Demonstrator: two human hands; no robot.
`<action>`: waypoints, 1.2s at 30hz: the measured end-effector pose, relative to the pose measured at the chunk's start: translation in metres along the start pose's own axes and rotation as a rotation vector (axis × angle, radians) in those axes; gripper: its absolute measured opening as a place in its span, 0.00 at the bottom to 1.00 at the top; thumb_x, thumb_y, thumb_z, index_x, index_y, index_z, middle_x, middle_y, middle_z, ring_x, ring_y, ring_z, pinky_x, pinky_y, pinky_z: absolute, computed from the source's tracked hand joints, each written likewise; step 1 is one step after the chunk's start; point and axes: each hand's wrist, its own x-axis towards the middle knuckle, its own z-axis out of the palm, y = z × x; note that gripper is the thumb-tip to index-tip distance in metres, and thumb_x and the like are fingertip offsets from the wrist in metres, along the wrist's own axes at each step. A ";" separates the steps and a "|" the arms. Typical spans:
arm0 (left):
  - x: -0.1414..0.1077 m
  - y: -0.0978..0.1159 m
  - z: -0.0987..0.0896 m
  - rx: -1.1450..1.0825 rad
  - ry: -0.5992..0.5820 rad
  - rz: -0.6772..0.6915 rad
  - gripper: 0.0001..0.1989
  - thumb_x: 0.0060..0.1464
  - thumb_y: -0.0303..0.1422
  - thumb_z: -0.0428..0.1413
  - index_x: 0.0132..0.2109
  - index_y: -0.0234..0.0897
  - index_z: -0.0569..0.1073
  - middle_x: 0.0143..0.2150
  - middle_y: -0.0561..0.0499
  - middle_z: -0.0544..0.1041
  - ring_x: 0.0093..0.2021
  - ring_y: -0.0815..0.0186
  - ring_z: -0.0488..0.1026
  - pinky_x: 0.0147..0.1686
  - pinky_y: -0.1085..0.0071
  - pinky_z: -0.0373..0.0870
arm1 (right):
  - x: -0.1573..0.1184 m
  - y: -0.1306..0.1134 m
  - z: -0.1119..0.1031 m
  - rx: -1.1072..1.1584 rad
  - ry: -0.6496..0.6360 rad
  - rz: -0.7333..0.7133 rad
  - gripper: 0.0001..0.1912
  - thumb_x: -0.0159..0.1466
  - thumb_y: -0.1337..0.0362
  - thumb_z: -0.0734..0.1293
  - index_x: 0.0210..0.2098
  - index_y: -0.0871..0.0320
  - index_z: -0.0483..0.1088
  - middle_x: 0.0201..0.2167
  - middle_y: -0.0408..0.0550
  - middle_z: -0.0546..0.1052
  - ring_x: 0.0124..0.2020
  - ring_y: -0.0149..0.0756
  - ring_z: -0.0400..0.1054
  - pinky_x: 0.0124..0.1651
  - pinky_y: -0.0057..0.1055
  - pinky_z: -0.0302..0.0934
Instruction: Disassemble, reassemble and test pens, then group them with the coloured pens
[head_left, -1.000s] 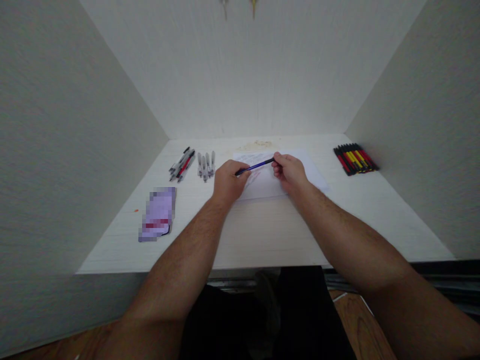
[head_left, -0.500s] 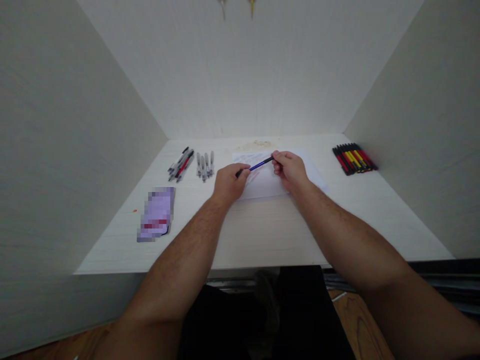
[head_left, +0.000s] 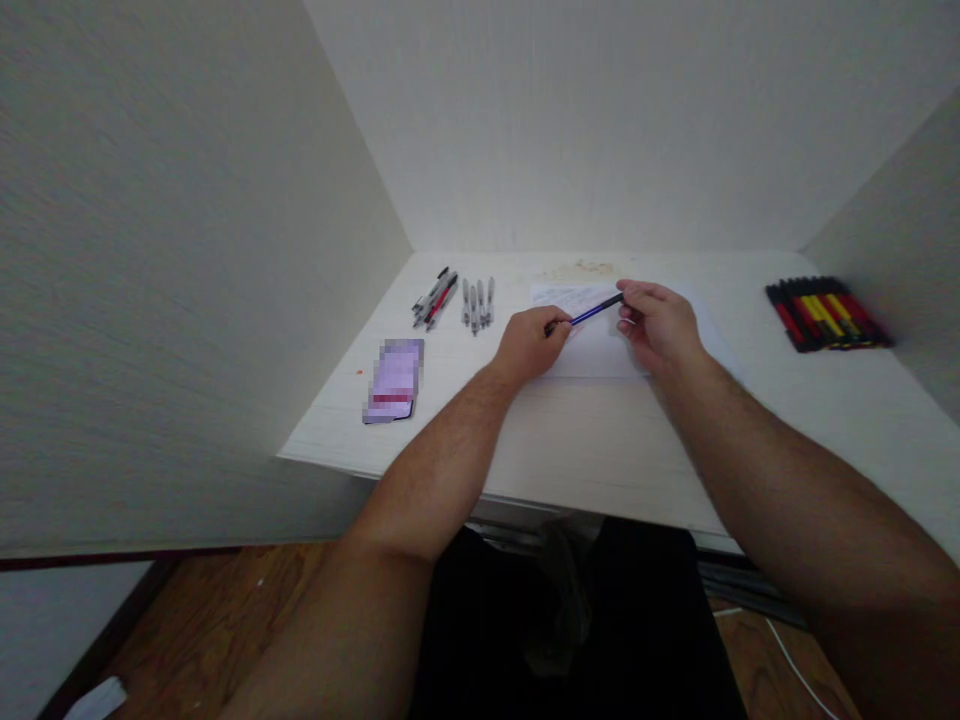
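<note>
- my left hand (head_left: 531,345) is closed around the lower end of the blue pen (head_left: 596,311), with its dark end showing by my thumb.
- my right hand (head_left: 664,325) pinches the pen's upper, black end between thumb and fingertips; the other fingers are loosely curled.
- the blue pen slants between my two hands, rising towards the right one, over the white paper (head_left: 600,362), which has handwriting on its upper left part.
- to the left of my left hand, four clear pens (head_left: 474,310) lie side by side on the white desk (head_left: 600,430).
- just beyond them, further left, is a loose pile of pens (head_left: 435,300), mostly clear and grey, one with red.
- nearer to me lies a purple rectangular thing (head_left: 397,372), blurred into blocks; i cannot tell what it is.
- well to the right, a row of red, yellow and black pens (head_left: 829,315) lies near the side wall (head_left: 919,240).
</note>
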 end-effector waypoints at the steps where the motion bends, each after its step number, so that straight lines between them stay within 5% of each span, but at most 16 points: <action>1: 0.000 0.000 0.000 -0.007 -0.002 0.003 0.10 0.57 0.31 0.54 0.40 0.36 0.79 0.36 0.49 0.81 0.35 0.67 0.73 0.39 0.70 0.67 | 0.000 0.000 0.000 0.001 0.002 -0.003 0.06 0.53 0.69 0.70 0.32 0.57 0.74 0.25 0.41 0.70 0.22 0.23 0.61 0.21 0.21 0.56; 13: 0.000 0.000 0.000 -0.052 0.000 -0.045 0.08 0.54 0.31 0.54 0.34 0.35 0.78 0.28 0.52 0.77 0.29 0.69 0.68 0.33 0.71 0.64 | -0.002 -0.003 0.002 0.012 -0.032 0.003 0.17 0.49 0.69 0.70 0.39 0.53 0.70 0.36 0.41 0.76 0.26 0.24 0.65 0.23 0.21 0.59; 21: 0.001 0.001 0.001 -0.055 0.035 -0.043 0.08 0.52 0.32 0.56 0.37 0.37 0.79 0.32 0.51 0.78 0.32 0.67 0.71 0.36 0.70 0.67 | -0.001 0.004 0.003 -0.061 -0.011 0.073 0.19 0.53 0.53 0.75 0.25 0.56 0.63 0.21 0.39 0.68 0.21 0.24 0.62 0.20 0.21 0.56; 36: 0.001 -0.002 0.003 -0.038 -0.005 -0.057 0.11 0.52 0.33 0.55 0.40 0.38 0.81 0.32 0.50 0.80 0.31 0.67 0.72 0.35 0.69 0.69 | -0.001 0.001 0.003 0.041 -0.034 0.026 0.11 0.48 0.62 0.76 0.28 0.55 0.71 0.24 0.37 0.69 0.25 0.24 0.61 0.24 0.22 0.56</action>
